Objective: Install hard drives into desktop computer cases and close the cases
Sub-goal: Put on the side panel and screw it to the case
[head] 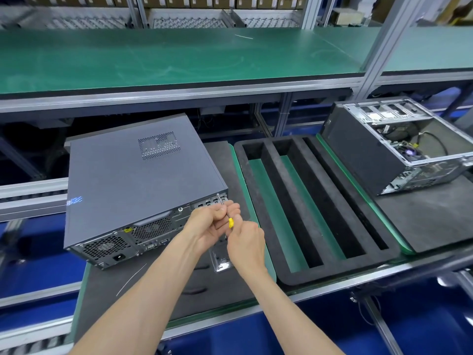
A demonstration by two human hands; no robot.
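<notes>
A closed grey desktop case point(133, 180) lies on its side on a dark mat, its rear panel facing me. A small screwdriver point(230, 221) with a yellow handle has its tip at the upper right corner of that rear panel. My right hand point(247, 243) grips the handle from below. My left hand point(216, 221) pinches the metal shaft just behind the case corner. A second case point(399, 147) stands at the far right with its side open, showing cables and a fan.
A black foam tray point(314, 213) with three long empty slots lies between the two cases. A small clear plastic box point(221, 262) sits under my hands. A green shelf point(179, 57) runs across above. The conveyor's metal rail point(384, 272) borders the near edge.
</notes>
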